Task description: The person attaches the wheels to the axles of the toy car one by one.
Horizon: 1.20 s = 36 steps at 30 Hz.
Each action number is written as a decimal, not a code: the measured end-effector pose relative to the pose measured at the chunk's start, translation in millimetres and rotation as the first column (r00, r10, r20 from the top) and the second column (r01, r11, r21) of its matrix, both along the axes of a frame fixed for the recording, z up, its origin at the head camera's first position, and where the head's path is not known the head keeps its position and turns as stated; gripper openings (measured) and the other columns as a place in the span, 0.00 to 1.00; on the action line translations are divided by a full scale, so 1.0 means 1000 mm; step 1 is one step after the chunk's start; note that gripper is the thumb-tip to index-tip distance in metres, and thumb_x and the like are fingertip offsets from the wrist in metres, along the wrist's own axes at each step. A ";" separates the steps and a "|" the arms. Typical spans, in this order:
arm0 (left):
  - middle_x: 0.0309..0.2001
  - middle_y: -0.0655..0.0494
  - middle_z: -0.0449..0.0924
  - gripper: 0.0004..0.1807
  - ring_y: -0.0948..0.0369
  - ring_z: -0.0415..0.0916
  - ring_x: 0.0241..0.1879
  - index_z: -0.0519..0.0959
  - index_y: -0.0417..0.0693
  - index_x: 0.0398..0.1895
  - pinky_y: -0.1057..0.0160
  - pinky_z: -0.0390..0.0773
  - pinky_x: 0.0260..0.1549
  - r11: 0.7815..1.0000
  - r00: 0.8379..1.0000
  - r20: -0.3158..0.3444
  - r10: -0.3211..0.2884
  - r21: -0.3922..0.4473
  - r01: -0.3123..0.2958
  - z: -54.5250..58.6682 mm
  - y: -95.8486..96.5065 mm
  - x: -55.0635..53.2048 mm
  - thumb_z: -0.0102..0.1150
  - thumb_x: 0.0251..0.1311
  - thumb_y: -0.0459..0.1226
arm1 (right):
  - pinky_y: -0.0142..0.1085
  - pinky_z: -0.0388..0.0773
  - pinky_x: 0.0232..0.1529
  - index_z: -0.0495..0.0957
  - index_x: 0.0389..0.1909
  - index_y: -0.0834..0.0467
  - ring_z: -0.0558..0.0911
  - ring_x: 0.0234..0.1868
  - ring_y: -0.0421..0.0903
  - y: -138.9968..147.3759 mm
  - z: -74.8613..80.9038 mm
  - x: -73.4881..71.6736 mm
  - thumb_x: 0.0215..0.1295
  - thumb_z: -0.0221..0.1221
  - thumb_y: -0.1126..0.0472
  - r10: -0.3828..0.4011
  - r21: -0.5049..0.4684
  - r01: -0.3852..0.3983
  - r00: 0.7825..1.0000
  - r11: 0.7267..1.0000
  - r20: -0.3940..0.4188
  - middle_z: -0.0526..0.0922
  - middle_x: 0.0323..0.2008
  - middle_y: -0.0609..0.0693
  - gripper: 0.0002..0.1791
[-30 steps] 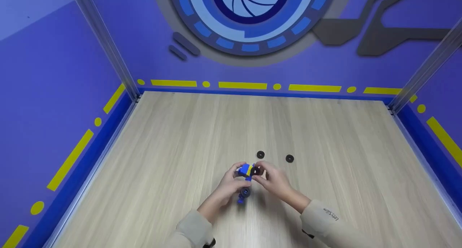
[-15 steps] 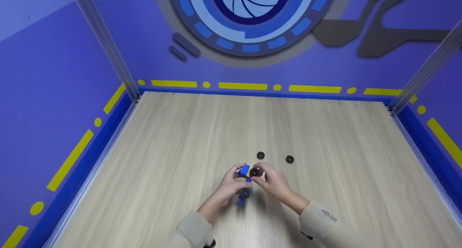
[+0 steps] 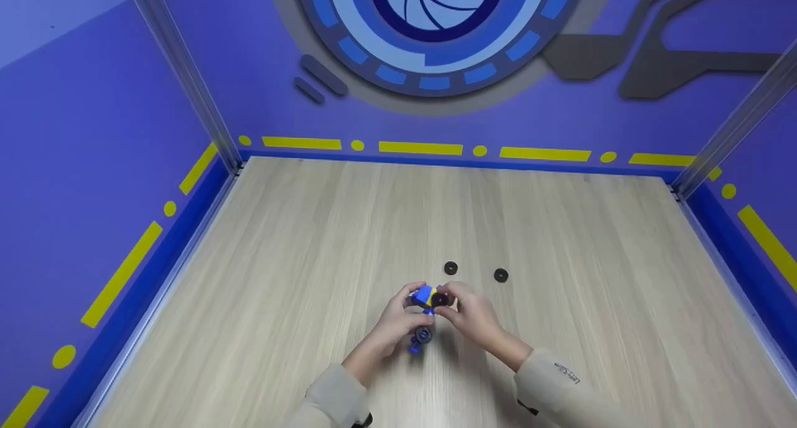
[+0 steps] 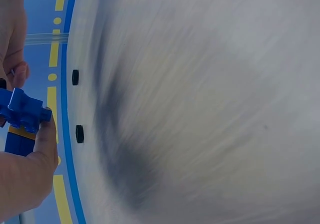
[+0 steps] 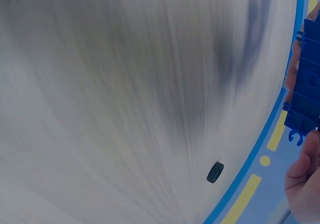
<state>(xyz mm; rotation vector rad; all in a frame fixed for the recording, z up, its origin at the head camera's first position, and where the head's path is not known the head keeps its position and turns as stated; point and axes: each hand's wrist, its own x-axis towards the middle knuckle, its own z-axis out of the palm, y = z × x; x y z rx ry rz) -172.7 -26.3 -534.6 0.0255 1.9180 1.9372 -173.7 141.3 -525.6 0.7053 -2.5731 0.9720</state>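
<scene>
My left hand [image 3: 393,321] grips a blue and yellow toy car [image 3: 424,296] built of blocks, raised above the table. A wheel with a black tyre and grey hub [image 3: 423,334] sits at the car's near end. With thumb and fingertips, my right hand [image 3: 474,316] pinches a black tyre [image 3: 439,299] right against the car's side, near its yellow part. The right wrist view shows the car's flat blue underside [image 5: 306,78] with small clips along its edge. In the left wrist view, blue studded blocks [image 4: 25,108] stick out by the left thumb.
Two loose black tyres, a left one [image 3: 451,268] and a right one [image 3: 501,275], lie on the wooden table [image 3: 348,228] just beyond the hands. Blue panels [image 3: 398,116] with yellow marks wall in the back and sides. Metal posts [image 3: 187,73] stand at the back corners.
The tyre in my right fingers has turned slightly and shifted a little toward me, staying against the car. Both hands hold nearly the same place, and the loose tyres have not moved.
</scene>
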 end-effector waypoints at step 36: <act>0.45 0.46 0.67 0.34 0.61 0.71 0.29 0.65 0.53 0.56 0.64 0.73 0.31 0.994 0.993 -0.107 0.052 -0.087 -0.061 0.002 0.003 0.005 0.60 0.39 0.31 | 0.25 0.71 0.21 0.74 0.31 0.59 0.75 0.21 0.38 -0.001 -0.004 0.001 0.43 0.65 0.61 0.003 -0.020 -0.005 0.993 1.000 -0.120 0.79 0.25 0.47 0.13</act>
